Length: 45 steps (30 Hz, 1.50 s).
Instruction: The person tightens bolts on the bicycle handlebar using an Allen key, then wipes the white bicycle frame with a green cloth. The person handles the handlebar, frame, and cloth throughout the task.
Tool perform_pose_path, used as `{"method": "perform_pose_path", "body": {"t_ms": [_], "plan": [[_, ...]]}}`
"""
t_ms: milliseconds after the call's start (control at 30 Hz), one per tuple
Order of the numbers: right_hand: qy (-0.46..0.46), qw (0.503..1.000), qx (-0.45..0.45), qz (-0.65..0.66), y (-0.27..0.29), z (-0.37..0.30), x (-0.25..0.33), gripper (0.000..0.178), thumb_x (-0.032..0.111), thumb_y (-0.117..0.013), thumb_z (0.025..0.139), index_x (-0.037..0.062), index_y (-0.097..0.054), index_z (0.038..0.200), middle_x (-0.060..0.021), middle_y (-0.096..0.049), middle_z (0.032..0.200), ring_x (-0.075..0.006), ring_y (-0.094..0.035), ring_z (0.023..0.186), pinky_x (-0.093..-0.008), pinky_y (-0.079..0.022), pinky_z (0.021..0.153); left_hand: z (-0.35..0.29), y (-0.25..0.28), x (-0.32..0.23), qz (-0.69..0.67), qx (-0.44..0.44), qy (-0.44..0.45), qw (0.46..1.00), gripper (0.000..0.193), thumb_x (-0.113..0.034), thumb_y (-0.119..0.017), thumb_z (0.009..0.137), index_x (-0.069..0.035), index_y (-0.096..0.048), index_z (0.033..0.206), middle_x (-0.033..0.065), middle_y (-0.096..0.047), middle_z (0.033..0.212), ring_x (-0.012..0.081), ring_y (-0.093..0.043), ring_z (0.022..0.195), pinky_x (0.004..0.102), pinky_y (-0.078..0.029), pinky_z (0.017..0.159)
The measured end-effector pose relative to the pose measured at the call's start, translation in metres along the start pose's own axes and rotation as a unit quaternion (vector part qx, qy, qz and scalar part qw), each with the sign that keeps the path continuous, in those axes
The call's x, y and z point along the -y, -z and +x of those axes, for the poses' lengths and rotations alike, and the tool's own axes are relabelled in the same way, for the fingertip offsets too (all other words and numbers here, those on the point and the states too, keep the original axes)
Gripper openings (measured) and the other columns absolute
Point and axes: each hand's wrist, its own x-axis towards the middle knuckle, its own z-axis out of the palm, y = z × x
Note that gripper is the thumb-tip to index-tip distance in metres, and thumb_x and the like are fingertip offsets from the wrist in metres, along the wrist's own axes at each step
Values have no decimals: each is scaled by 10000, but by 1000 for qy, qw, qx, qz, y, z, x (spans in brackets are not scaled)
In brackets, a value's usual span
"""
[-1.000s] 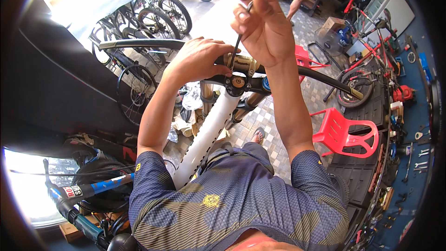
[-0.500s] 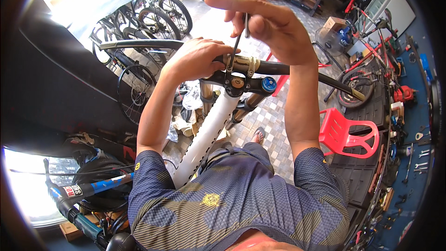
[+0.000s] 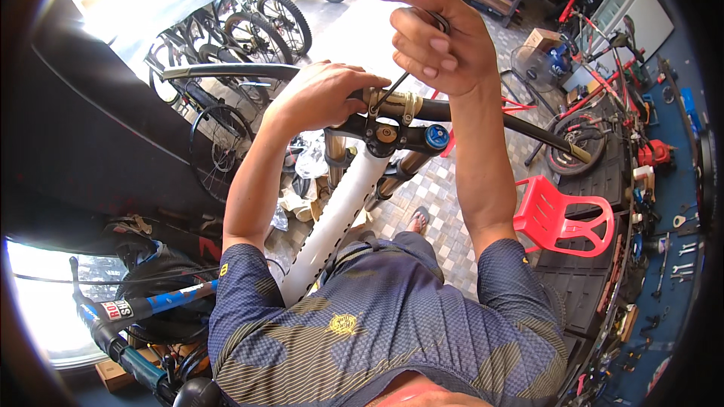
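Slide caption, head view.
Left hand on a black tubular handlebar; right hand holding a thin dark metal tool at the black stem.

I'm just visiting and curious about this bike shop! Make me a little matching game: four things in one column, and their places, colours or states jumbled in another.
Things:
1. Left hand
2. Right hand
3. Fork top cap
4. Bicycle frame tube

Places, colours or states:
A. White
B. Closed around a thin, dark hex key
C. Blue
D. Laid over the handlebar, beside the clamp

Right pairs: 1-D, 2-B, 3-C, 4-A
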Motion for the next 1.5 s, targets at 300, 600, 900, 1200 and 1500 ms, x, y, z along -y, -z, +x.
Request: {"method": "perform_pose_path", "body": {"t_ms": [300,600,900,1200,1500], "plan": [[206,968,-143,20,12,1,-35,181,284,-662,1018,124,-635,1099,-28,-637,935,-169,-621,759,-315,-503,658,-1,-4,6,9,-10,-17,1000,572,-87,-737,786,-161,-671,1349,141,-709,972,355,-676,986,467,-511,915],[326,697,-289,-570,19,3,-33,142,49,-633,1020,93,-750,1089,-68,-666,1040,-129,-650,706,-291,-526,622,-1,0,4,-23,-20,3,1000,549,-114,-794,778,-105,-666,1312,164,-724,1037,368,-681,1022,463,-525,916],[144,841,-50,-519,-5,-5,-7,580,434,-711,968,135,-604,1453,31,-527,929,-87,-510,794,-256,-439,746,-2,2,3,-20,-22,18,999,469,-127,-795,788,-66,-688,1241,146,-731,1033,359,-671,1059,439,-517,943],[180,463,-389,-776,-36,14,-23,463,466,-721,935,96,-750,1212,-70,-567,548,-178,-549,465,-342,-444,491,-1,-2,8,-24,-19,9,999,455,-144,-797,794,-67,-695,1230,141,-727,1024,355,-670,1043,439,-518,933],[12,970,-177,-166,-20,6,8,274,184,-601,1006,-49,-693,1117,50,-396,531,-70,-440,447,-247,-404,466,-2,-2,6,-22,-21,16,999,451,-158,-798,801,-59,-693,1228,151,-726,1035,357,-669,1051,440,-519,931]]}}
